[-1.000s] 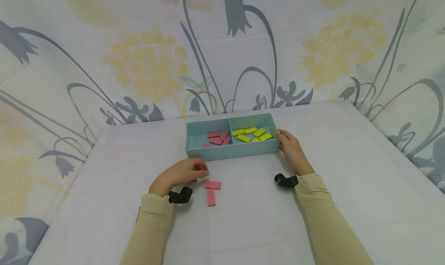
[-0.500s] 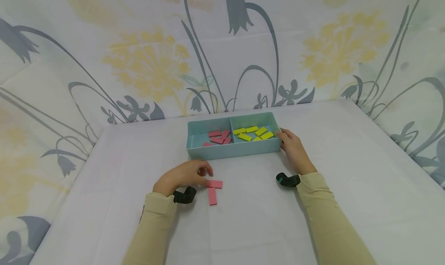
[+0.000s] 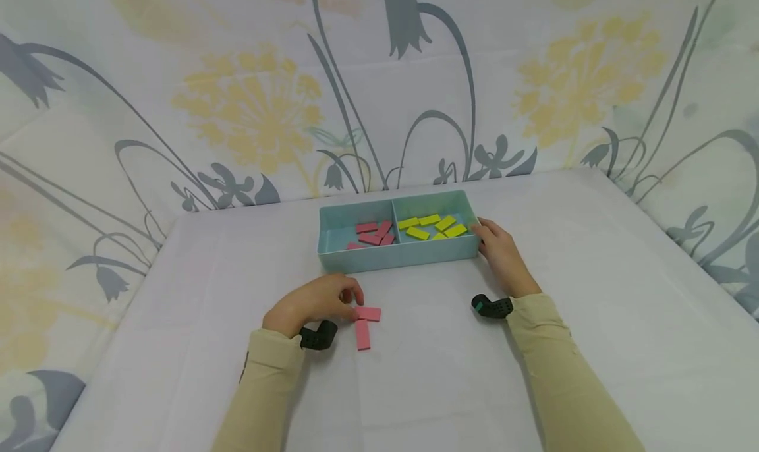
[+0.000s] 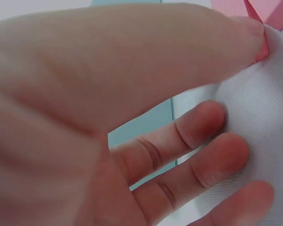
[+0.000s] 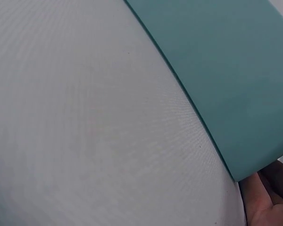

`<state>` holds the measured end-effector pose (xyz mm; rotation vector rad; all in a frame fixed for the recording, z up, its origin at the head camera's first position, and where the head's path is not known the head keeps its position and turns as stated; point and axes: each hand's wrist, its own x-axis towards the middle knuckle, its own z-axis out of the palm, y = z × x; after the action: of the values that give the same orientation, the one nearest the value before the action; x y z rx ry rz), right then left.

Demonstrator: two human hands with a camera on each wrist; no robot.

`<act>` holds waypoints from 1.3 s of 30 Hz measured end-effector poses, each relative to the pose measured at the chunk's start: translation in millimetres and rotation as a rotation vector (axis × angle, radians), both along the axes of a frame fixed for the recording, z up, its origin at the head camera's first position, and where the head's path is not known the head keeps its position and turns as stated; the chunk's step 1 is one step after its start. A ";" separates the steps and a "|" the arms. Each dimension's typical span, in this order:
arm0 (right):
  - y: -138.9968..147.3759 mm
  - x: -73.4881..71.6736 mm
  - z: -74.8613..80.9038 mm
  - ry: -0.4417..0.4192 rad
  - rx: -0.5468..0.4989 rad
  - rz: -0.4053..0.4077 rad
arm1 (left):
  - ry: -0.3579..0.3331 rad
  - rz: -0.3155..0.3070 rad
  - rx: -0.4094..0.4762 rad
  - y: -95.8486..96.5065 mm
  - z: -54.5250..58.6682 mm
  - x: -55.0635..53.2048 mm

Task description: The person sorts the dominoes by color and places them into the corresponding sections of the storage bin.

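Observation:
Two pink rectangular tiles lie on the white cloth: a crosswise tile (image 3: 370, 314) and, just below it, a lengthwise tile (image 3: 362, 335), together like a T. My left hand (image 3: 317, 300) is at the left end of the crosswise tile and pinches it; the thumb tip (image 4: 247, 35) is against pink in the left wrist view, and the index finger is hidden there. My right hand (image 3: 501, 254) grips the right end of a light blue two-part box (image 3: 397, 259), thumb over the rim. In the right wrist view, fingers (image 5: 259, 200) show at the box's corner.
Several darker pink tiles (image 3: 367, 228) lie in the box's left compartment, several yellow tiles (image 3: 445, 223) in the right one. A divider (image 3: 396, 221) separates them. Behind the box rises a flower-patterned cloth (image 3: 379, 109). White cloth (image 3: 427, 366) covers the table.
My left hand has come down and right from beside the box to the crosswise tile's left end. The right hand stays on the box. In the last half second little moves.

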<state>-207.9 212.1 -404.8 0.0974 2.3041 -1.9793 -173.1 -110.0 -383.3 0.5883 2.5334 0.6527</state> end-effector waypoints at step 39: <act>-4.3 4.3 5.0 0.005 -0.003 0.004 | 0.078 0.106 0.108 -10.0 10.7 -4.9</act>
<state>-203.5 207.8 -399.8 0.0883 2.3025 -1.9831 -178.1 -119.9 -372.6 0.5287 2.6288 0.8239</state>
